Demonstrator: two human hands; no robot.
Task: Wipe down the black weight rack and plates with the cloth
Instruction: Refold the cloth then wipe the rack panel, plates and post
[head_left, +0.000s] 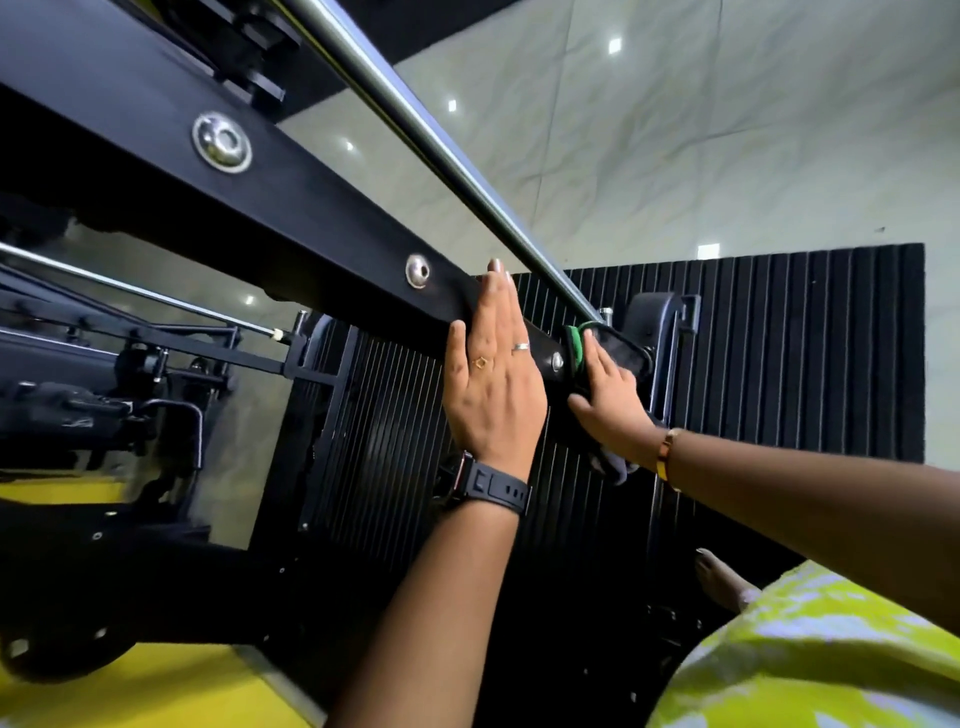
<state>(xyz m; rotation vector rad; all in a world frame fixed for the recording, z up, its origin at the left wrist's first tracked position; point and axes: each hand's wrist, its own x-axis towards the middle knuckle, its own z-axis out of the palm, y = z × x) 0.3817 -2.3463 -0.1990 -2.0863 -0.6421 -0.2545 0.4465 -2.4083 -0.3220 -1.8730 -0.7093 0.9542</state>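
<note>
Rack beam (322, 228): L hand (491, 374) flat on it, fingers straight, holds nothing; R hand (610, 397) covers cloth (574, 345), fingertips hidden, grip can't tell.

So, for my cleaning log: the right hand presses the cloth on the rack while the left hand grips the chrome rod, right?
Not quite. The left hand lies flat on the black rack beam, not gripping the chrome rod; the head view shows this. The right hand does press the cloth on that beam.
</note>
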